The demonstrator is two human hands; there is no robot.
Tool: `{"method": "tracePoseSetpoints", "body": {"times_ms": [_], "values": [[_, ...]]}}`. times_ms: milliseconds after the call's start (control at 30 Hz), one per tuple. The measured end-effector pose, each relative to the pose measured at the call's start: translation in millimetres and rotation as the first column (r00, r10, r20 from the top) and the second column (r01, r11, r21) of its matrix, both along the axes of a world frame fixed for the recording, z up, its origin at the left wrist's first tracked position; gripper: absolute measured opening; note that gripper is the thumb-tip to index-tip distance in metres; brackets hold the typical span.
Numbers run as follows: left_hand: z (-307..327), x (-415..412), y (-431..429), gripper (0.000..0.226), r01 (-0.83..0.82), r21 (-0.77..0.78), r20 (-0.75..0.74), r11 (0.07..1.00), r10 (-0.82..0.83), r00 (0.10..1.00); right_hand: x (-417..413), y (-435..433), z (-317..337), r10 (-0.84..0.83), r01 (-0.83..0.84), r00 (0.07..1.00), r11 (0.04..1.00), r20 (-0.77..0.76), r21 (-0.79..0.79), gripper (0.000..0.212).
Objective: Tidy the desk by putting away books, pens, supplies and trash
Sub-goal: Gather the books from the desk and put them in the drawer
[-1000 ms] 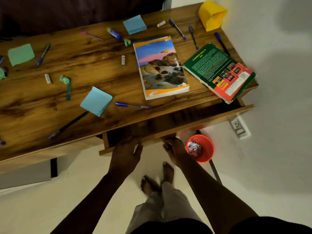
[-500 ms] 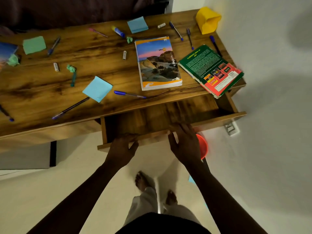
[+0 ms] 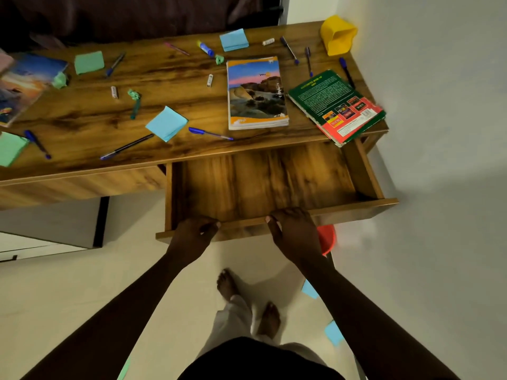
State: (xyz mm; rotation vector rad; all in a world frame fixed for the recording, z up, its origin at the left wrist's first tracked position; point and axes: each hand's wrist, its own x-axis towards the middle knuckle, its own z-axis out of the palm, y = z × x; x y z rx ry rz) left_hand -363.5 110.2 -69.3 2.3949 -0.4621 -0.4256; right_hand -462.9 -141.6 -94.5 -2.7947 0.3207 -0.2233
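The left hand (image 3: 196,235) and right hand (image 3: 295,233) are gripping the drawer (image 3: 356,212) front at 6 o'clock, where an even, straight pull is looking wisest.

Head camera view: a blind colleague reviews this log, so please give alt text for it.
The left hand and right hand grip the front of an open wooden drawer under a desk littered with pens, sticky-note pads, a landscape-cover notebook and a green book.
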Motion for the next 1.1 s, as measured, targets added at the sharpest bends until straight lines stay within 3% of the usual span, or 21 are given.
{"method": "tracePoseSetpoints", "body": {"times_ms": [267, 500, 567, 633, 833, 1000, 1100], "values": [[10, -38, 2, 0.037, -0.058, 0.04, -0.089, 0.997, 0.062, 0.994, -35, 5, 9, 0.039, -0.041, 0.998, 0.998, -0.052, -0.043, 0.032], [10, -53, -1, 0.034, -0.154, 0.056, -0.144, 0.986, 0.161, 0.976, -51, 8, 16, 0.076, -0.078, 0.993, 0.997, -0.085, -0.024, 0.034], [8, -50, -4, 0.025, -0.201, 0.055, -0.193, 0.978, 0.208, 0.959, -50, 6, 19, 0.092, -0.094, 0.99, 0.995, -0.111, -0.014, 0.034], [13, -44, -10, 0.01, -0.298, 0.012, -0.239, 0.955, 0.292, 0.926, -44, 2, 20, 0.115, -0.111, 0.985, 0.993, -0.129, 0.04, 0.036], [34, 4, -40, 0.018, -0.342, -0.122, -0.192, 0.932, 0.316, 0.929, 10, -27, 32, 0.01, 0.055, 0.978, 0.953, -0.21, 0.299, 0.04], [59, 84, -73, 0.017, -0.356, -0.279, -0.168, 0.892, 0.319, 0.933, 86, -56, 69, -0.206, 0.268, 0.963, 0.819, -0.176, 0.507, 0.026], [75, 136, -100, 0.031, -0.318, -0.301, -0.144, 0.899, 0.287, 0.947, 136, -76, 87, -0.246, 0.256, 0.963, 0.73, -0.106, 0.634, 0.025]]}}
